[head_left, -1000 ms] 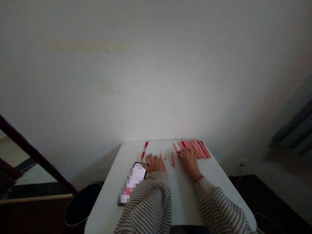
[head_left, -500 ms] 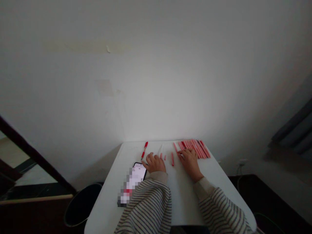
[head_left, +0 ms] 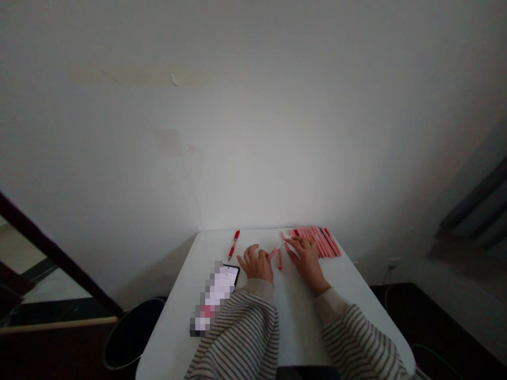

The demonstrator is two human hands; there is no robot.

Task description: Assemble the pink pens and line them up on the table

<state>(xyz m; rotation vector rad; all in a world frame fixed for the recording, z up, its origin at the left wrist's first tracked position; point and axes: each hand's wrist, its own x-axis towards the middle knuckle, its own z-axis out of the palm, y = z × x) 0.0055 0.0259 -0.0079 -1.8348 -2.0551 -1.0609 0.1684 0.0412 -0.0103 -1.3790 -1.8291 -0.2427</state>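
Note:
My left hand (head_left: 258,264) pinches the pink end of a slim pen refill (head_left: 273,253) between thumb and forefinger; its other fingers are spread. The thin white end of the refill points up and right to the fingertips of my right hand (head_left: 306,261), which close on it. Between the hands a short pink pen barrel (head_left: 279,260) lies on the white table (head_left: 293,322). Just beyond the right fingertips lies another pink pen piece (head_left: 282,235). Right of it is a row of several pink and red pens (head_left: 327,243), partly covered by my right hand.
A red pen (head_left: 233,247) lies at the back left of the table. Nearer to me, a phone (head_left: 227,277) with a lit, partly blurred screen lies beside my left sleeve. The wall (head_left: 253,158) rises behind the table, and a dark bin (head_left: 132,335) stands at its left.
The refill has been lifted and tilted to the right, with its white end now at my right fingertips. My left hand has shifted slightly right; my right forefinger has reached left.

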